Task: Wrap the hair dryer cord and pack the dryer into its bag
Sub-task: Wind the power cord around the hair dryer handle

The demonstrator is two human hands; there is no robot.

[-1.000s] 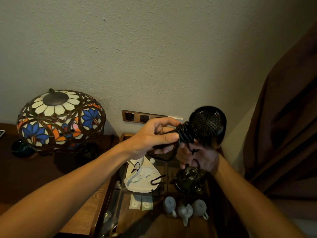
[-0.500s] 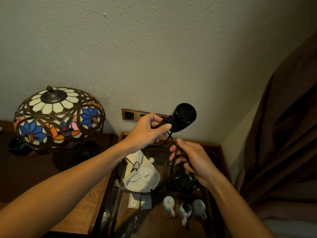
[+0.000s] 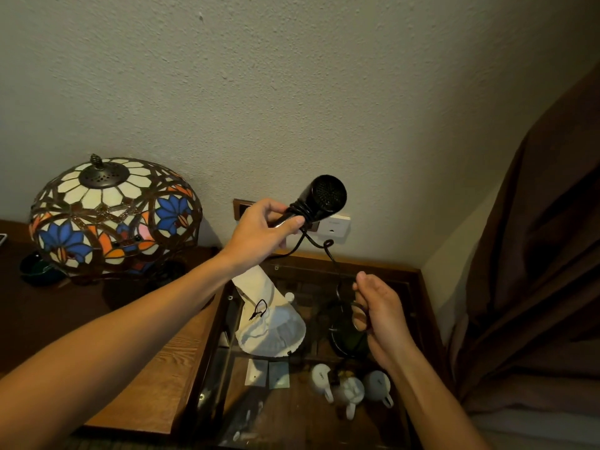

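Note:
My left hand [image 3: 263,229] grips the handle of the black hair dryer [image 3: 323,198], held up in front of the wall with its grille facing me. Several turns of the black cord [image 3: 331,254] are wound round the handle just above my fingers. The rest of the cord hangs down and curls to my right hand [image 3: 380,311], which holds a loop of it lower right. The white drawstring bag [image 3: 272,323] lies on the glass-topped case below, mouth towards me.
A stained-glass lamp [image 3: 113,216] stands on the wooden table at left. Wall sockets [image 3: 334,224] sit behind the dryer. Under the glass top [image 3: 389,287] are a dark kettle [image 3: 347,339], white cups [image 3: 350,388] and sachets. A brown curtain [image 3: 535,254] hangs at right.
The dryer has moved away from the camera and up towards the wall. My right hand has drawn down and to the right, pulling out a length of cord.

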